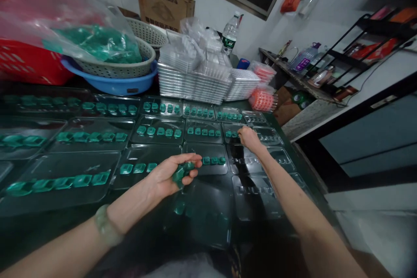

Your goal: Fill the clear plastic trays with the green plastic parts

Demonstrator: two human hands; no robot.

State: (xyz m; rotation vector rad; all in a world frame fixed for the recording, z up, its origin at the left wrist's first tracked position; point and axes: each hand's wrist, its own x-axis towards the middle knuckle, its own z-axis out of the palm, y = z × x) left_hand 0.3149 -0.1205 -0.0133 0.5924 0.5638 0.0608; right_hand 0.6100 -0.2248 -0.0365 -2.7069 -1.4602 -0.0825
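Note:
My left hand (172, 173) is palm up with its fingers curled around several translucent green pieces (180, 173), block-like in shape. It is above the dark table between clear plastic trays. My right hand (250, 139) reaches farther out, its fingertips pinched down at a clear tray (232, 140) where green pieces (230, 134) stand in a row. What lies between those fingertips is hidden. Left of my left hand, a tray holds green pieces (140, 168) in its slots. Just beyond its fingertips are more green pieces (214, 160) in another tray.
Rows of clear trays cover the dark table (202, 208). At the back stand stacked clear trays (195, 80), a blue basin (114, 82) under a grey colander (110, 68) with bagged green pieces, and a red basket (35, 63). Clear trays (257, 197) on the right show no green pieces.

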